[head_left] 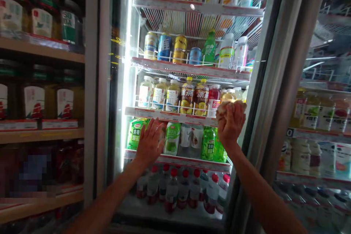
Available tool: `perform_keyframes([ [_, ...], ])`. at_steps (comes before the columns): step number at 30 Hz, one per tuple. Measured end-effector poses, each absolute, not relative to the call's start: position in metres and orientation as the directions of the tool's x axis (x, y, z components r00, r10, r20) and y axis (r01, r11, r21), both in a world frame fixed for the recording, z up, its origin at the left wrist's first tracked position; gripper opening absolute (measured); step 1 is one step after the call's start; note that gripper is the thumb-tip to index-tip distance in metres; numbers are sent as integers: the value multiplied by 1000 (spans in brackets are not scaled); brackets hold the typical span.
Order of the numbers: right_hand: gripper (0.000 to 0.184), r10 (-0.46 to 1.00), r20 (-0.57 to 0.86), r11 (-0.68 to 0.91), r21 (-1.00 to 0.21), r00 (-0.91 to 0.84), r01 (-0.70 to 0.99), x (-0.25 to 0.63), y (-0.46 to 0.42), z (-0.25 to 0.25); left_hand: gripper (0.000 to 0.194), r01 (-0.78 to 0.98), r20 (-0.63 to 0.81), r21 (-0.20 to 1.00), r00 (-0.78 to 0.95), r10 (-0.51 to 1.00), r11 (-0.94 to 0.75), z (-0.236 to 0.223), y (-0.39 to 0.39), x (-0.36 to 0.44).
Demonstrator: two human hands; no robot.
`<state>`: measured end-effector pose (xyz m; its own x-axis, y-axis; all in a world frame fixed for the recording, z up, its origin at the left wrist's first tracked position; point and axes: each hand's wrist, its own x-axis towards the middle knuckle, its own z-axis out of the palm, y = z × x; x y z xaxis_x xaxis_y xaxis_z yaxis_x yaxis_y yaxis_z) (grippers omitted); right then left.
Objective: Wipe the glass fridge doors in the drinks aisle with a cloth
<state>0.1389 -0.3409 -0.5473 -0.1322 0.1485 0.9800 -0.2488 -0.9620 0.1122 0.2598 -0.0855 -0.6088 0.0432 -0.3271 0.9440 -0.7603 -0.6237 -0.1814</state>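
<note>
My right hand (230, 126) is raised before the right side of a lit drinks cooler. Its fingers are bunched around a crumpled light-brown cloth (223, 106), level with the shelf of tea bottles. Lower and to the left, my left hand (150, 142) is open, palm forward and fingers up, holding nothing. Behind it stand green bottles (172, 139), partly covered by the hand. Reflections lie across the cooler front, but whether either palm touches glass I cannot tell. Brown bottles with yellow caps (201, 97) show between and above the hands.
A metal door frame (287, 80) runs upright beside my right arm. Cans (179, 48) line a higher shelf; red-capped bottles (172, 190) stand at the bottom. Wooden shelves with jars (42, 20) are on the left, and another stocked cooler (323, 117) is on the right.
</note>
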Motion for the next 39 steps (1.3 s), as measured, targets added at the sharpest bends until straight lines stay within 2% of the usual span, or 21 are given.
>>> perform_keyframes([
  [1, 55, 142, 978, -964, 100, -156, -248, 142, -338, -545, 54, -758, 945, -181, 42, -323, -627, -607, -84, 261],
  [2, 55, 173, 977, -961, 139, -127, -240, 145, -332, -546, 54, -755, 947, -180, 40, -318, -630, -606, -83, 263],
  [5, 59, 397, 909, -896, 414, 127, -160, 154, -313, -552, 54, -750, 952, -174, 37, -303, -638, -603, -81, 266],
  [6, 60, 439, 879, -874, 466, 184, -137, 156, -309, -551, 54, -749, 953, -172, 37, -300, -640, -602, -80, 267],
  [8, 60, 406, 901, -889, 428, 152, -161, 158, -307, -543, 54, -744, 954, -176, 34, -299, -645, -599, -77, 270],
  [11, 58, 225, 970, -954, 201, -87, -223, 163, -308, -525, 53, -727, 957, -176, 30, -288, -663, -595, -69, 276],
  [12, 58, 208, 972, -959, 181, -108, -218, 165, -305, -522, 53, -722, 960, -172, 32, -280, -671, -593, -67, 279],
  [13, 58, 234, 970, -955, 215, -71, -203, 169, -301, -522, 53, -718, 962, -166, 33, -272, -676, -591, -65, 281],
  [16, 59, 455, 872, -874, 476, 179, -97, 181, -281, -529, 53, -712, 964, -161, 36, -264, -683, -587, -59, 286],
  [17, 59, 503, 834, -846, 528, 224, -66, 185, -275, -530, 53, -711, 964, -160, 38, -264, -685, -587, -57, 287],
  [19, 55, 488, 848, -858, 510, 207, -68, 191, -265, -525, 53, -706, 963, -160, 41, -266, -690, -586, -53, 290],
  [22, 51, 304, 950, -942, 311, 72, -127, 200, -255, -511, 52, -695, 968, -138, 57, -246, -706, -587, -43, 294],
  [23, 50, 289, 955, -947, 295, 64, -127, 203, -251, -509, 51, -687, 969, -127, 70, -239, -715, -587, -39, 296],
  [25, 49, 394, 909, -909, 408, 139, -86, 209, -241, -511, 50, -668, 969, -103, 99, -225, -737, -588, -30, 300],
  [27, 47, 558, 791, -816, 578, 250, -6, 216, -229, -513, 51, -653, 967, -95, 117, -225, -751, -589, -21, 304],
  [28, 46, 603, 749, -782, 623, 274, 20, 220, -223, -511, 52, -650, 967, -93, 121, -223, -754, -588, -16, 307],
  [29, 45, 609, 745, -778, 628, 273, 23, 224, -217, -508, 52, -649, 968, -87, 124, -218, -756, -588, -11, 309],
  [33, 43, 425, 895, -899, 435, 137, -55, 243, -197, -485, 52, -629, 973, -51, 142, -180, -776, -583, 8, 319],
  [34, 43, 426, 894, -899, 436, 140, -46, 248, -191, -482, 52, -617, 975, -46, 145, -171, -785, -581, 13, 321],
  [37, 43, 622, 744, -777, 625, 245, 75, 263, -172, -481, 52, -587, 976, -42, 149, -158, -809, -577, 27, 327],
  [39, 42, 702, 656, -706, 692, 278, 148, 272, -160, -480, 51, -578, 976, -37, 153, -153, -815, -574, 36, 329],
])
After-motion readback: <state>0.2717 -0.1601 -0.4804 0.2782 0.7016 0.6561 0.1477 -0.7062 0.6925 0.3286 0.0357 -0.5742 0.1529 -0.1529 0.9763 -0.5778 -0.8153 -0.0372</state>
